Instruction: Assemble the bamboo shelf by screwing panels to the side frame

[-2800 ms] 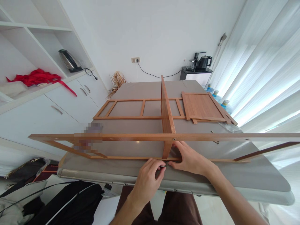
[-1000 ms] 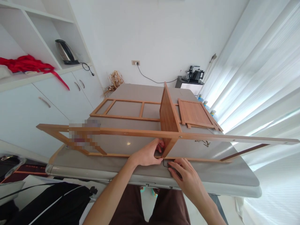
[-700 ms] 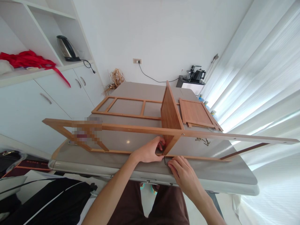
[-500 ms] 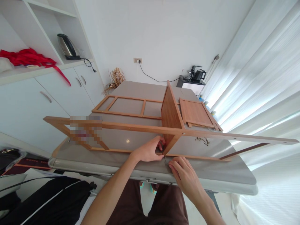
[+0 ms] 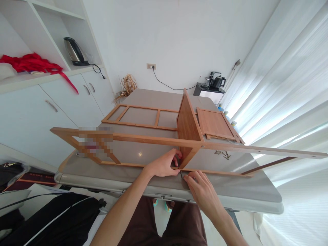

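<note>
A wooden frame [image 5: 159, 139] stands on its long side at the near edge of the table, and an upright wooden panel [image 5: 189, 119] joins it at right angles. My left hand [image 5: 165, 164] is closed around the lower corner, fingers against the panel and thumb at the frame's bottom rail. Just right of it, my right hand [image 5: 201, 184] pinches a thin, dark, bent hex key [image 5: 181, 175], whose tip meets the bottom rail below the panel. The exact contact at the screw is too small to see.
Several loose screws [image 5: 224, 154] lie on the table [image 5: 123, 177] right of the panel. Behind are a second flat wooden frame [image 5: 138, 125] and stacked wooden panels [image 5: 216, 123]. A kettle [image 5: 74, 51] sits on the left shelf; curtains [image 5: 289, 102] hang at right.
My right hand has shifted slightly and the hex key has turned a little at the rail. My left hand keeps its grip. The whole view has moved marginally.
</note>
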The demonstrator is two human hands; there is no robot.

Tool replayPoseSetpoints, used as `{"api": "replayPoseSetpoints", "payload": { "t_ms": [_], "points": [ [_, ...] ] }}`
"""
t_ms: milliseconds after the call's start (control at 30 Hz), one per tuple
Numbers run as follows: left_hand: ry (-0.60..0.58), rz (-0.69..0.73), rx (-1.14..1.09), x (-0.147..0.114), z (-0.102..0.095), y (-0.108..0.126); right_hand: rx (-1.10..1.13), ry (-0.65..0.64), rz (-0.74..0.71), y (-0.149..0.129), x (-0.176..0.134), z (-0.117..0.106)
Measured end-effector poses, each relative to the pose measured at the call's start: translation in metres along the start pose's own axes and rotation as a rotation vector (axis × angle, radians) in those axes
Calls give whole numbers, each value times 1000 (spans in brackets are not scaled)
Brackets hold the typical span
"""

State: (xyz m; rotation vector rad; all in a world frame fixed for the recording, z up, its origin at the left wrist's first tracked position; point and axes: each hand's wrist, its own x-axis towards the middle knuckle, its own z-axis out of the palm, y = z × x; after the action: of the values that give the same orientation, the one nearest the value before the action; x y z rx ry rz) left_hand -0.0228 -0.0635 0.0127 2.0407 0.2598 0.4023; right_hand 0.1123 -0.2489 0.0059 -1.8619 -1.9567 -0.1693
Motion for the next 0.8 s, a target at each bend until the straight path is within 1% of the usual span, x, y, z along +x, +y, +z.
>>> {"api": "replayPoseSetpoints", "payload": {
  "t_ms": [133, 300, 467, 800],
  "points": [
    [-3, -8, -3, 0, 0, 0, -13, 14, 1, -2, 0, 1],
    [-1, -6, -9, -1, -1, 0, -29, -13, 0, -2, -3, 4],
    [-1, -12, -14, 0, 0, 0, -26, -9, 3, 0, -5, 6],
    [-9, -32, -13, 0, -1, -1, -21, -28, -10, 0, -2, 1]
  ]
}}
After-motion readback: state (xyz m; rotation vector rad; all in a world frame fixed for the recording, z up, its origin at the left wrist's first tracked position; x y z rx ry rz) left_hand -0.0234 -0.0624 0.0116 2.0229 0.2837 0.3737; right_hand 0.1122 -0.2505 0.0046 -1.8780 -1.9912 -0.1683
